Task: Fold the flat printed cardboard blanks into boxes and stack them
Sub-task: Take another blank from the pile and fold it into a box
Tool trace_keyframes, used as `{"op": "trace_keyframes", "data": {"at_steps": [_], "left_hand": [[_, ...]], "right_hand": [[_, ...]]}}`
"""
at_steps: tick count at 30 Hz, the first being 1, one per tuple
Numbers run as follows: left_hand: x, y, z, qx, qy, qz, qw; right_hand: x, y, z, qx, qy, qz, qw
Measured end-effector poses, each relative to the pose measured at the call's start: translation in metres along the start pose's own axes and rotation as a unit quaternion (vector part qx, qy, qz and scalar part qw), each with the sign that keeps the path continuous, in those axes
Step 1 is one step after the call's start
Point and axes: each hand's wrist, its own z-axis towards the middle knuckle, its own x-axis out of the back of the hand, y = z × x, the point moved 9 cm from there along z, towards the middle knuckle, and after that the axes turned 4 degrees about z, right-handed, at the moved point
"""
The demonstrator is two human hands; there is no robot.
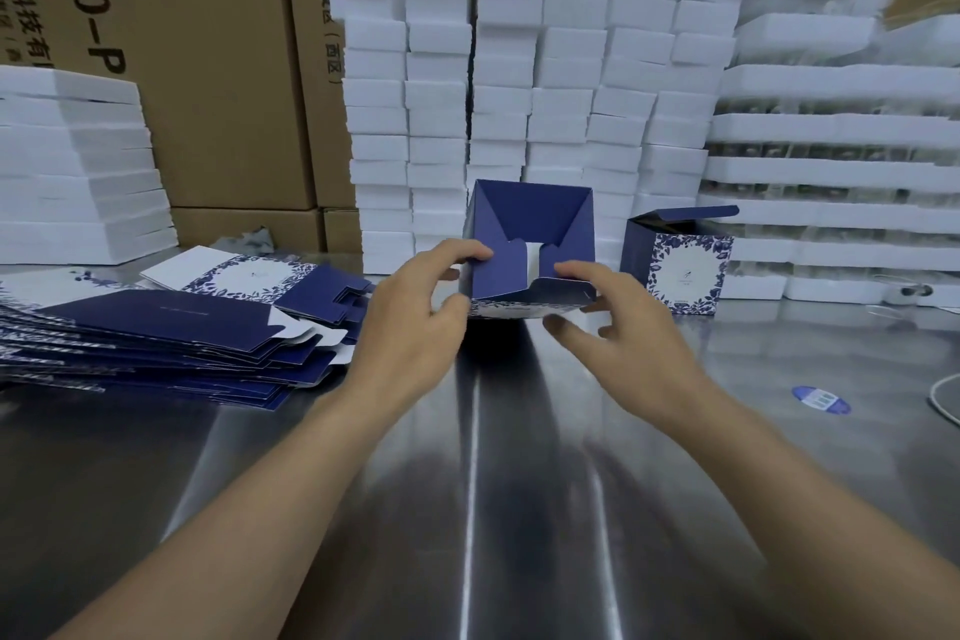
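Steel tabletop (519, 509), bright with reflections, fills the foreground of a packing space walled in by brown cartons (208, 68) and tall white foam stacks (519, 83). At its middle, just in front of the foam, stands the half-formed box (530, 234), dark blue inside, its open end tipped toward the camera so the interlocking end flaps show, with a gap between them. The left hand (415, 317) pinches the box's near left edge, thumb and fingers closed on the cardboard; the right hand (623, 327) has its fingertips on the curved near flap at the lower right, the other fingers spread loosely. By the look of it, the flaps are being tucked and are not yet locked. Just right of this box sits one finished box (680, 265), upright, floral panel facing out and its top flap raised. To the left, a fanned pile of flat blanks (171, 338) lies on the table, many sheets deep. Judging from that, the work is at an early point: one box standing, one in hand, most blanks unfolded, and no stack of boxes yet visible.
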Motion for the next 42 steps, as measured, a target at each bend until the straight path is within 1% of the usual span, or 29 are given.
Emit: {"op": "trace_keyframes", "data": {"at_steps": [3,7,11,16,19,21,23,25,27,29,30,32,34,36,39,42], "left_hand": [[0.002,0.010,-0.003,-0.032,0.013,-0.037,0.999],[0.002,0.023,-0.008,-0.067,0.042,-0.049,0.996],[0.006,0.026,-0.010,-0.043,0.098,-0.055,0.993],[0.004,0.022,-0.008,-0.011,0.110,-0.085,0.990],[0.004,0.021,-0.011,-0.003,0.133,-0.125,0.983],[0.001,0.011,-0.012,0.034,0.142,-0.173,0.974],[-0.004,-0.003,-0.015,0.096,0.150,-0.222,0.959],[-0.006,-0.013,-0.018,0.130,0.165,-0.252,0.945],[-0.005,-0.015,-0.020,0.141,0.184,-0.275,0.933],[-0.003,-0.014,-0.022,0.143,0.200,-0.298,0.922],[-0.003,-0.013,-0.023,0.143,0.205,-0.306,0.919],[-0.006,-0.008,-0.025,0.134,0.204,-0.307,0.920],[-0.012,0.002,-0.028,0.110,0.193,-0.292,0.930],[-0.017,0.012,-0.030,0.081,0.181,-0.286,0.937],[-0.020,0.019,-0.030,0.057,0.171,-0.274,0.945],[-0.020,0.016,-0.032,0.069,0.170,-0.265,0.947]], "right_hand": [[0.008,-0.012,-0.002,0.010,0.054,0.041,0.998],[0.011,-0.024,-0.006,0.016,0.088,0.042,0.995],[0.013,-0.036,-0.011,0.028,0.107,0.063,0.992],[0.018,-0.049,-0.015,0.040,0.153,0.090,0.983],[0.017,-0.047,-0.018,0.029,0.160,0.120,0.979],[0.012,-0.043,-0.020,-0.011,0.159,0.167,0.973],[-0.003,-0.030,-0.024,-0.098,0.147,0.239,0.955],[-0.023,-0.015,-0.034,-0.213,0.143,0.328,0.909],[-0.043,-0.003,-0.047,-0.317,0.131,0.399,0.850],[-0.063,-0.002,-0.056,-0.382,0.072,0.437,0.811],[-0.072,-0.005,-0.058,-0.398,0.036,0.443,0.802],[-0.081,-0.011,-0.059,-0.399,-0.009,0.443,0.803],[-0.082,-0.016,-0.055,-0.374,-0.016,0.455,0.808],[-0.077,-0.019,-0.051,-0.358,0.008,0.471,0.806],[-0.068,-0.015,-0.050,-0.358,0.048,0.476,0.802],[-0.060,-0.013,-0.046,-0.340,0.080,0.459,0.817]]}}
